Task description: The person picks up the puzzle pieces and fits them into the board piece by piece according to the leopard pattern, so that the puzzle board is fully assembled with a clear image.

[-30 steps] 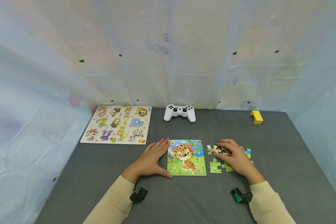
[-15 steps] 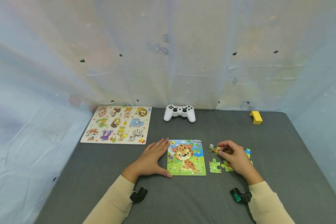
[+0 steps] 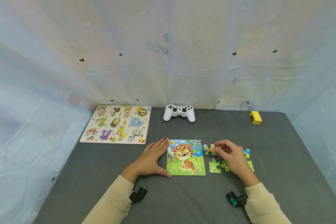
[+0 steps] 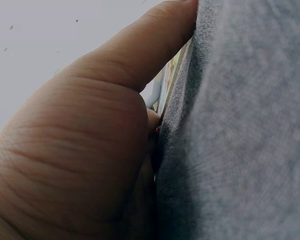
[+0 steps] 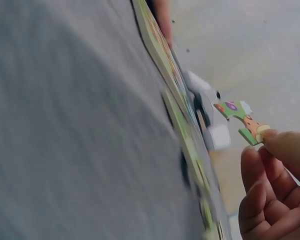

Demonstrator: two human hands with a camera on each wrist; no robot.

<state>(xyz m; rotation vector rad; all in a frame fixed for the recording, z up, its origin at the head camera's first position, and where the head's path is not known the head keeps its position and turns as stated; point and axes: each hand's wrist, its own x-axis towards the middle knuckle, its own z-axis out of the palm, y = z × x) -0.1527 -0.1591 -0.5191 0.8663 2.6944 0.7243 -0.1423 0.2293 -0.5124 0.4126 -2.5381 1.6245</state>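
Pinching a thin green-and-orange jigsaw piece (image 3: pixel 206 150), the right hand (image 3: pixel 231 156) holds it raised just right of the square, bright leopard-picture board (image 3: pixel 186 157), whose left edge the left hand (image 3: pixel 150 160) touches with outstretched fingers.

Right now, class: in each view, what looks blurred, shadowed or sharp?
Head view: fairly even light, the leopard puzzle board clear; left wrist view: the grey cloth is blurred, with dark shadow beside the left hand; right wrist view: the held puzzle piece is fairly crisp, while the white controller behind it is soft.
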